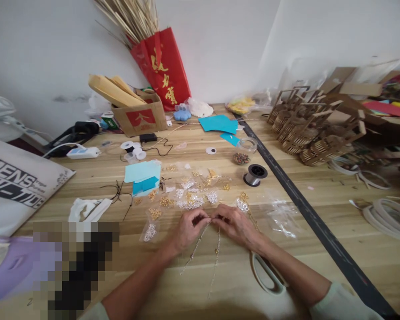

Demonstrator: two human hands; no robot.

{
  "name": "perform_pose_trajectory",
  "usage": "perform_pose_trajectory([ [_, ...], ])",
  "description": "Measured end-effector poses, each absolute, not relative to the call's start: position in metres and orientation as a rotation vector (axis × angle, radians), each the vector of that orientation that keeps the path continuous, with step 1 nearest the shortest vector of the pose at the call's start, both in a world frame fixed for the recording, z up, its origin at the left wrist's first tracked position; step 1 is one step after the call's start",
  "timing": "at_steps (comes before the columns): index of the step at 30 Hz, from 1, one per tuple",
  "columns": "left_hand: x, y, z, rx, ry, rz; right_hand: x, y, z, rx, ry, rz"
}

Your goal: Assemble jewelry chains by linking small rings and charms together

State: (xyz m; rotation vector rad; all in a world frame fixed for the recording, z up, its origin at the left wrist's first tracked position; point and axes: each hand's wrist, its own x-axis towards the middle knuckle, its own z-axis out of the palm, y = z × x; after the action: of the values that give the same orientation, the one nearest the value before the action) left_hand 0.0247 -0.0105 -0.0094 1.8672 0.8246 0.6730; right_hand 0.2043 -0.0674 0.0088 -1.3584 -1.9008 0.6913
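Note:
My left hand [189, 229] and my right hand [235, 226] meet over the wooden table [220, 275], fingertips pinched together on a thin chain [216, 253]. Two strands of the chain hang down from my fingers toward me, one with a small gold piece on it. Just beyond my hands lie several small clear bags of gold and silver beads [190, 195]. A spool of clear thread [255, 174] stands further right.
White-handled scissors [266, 278] lie under my right forearm. Blue paper sheets [143, 175], a glass bowl of beads [242, 158], a cardboard box [142, 115], a red bag [163, 66] and wooden cutout frames [316, 129] sit further back. A black strip [306, 209] runs down the table.

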Motion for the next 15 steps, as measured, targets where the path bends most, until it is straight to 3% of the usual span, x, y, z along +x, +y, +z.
perform_pose_trajectory([
  [15, 0.022, -0.003, -0.020, 2.262, 0.812, 0.841, 0.215, -0.061, -0.001, -1.463, -1.810, 0.624],
])
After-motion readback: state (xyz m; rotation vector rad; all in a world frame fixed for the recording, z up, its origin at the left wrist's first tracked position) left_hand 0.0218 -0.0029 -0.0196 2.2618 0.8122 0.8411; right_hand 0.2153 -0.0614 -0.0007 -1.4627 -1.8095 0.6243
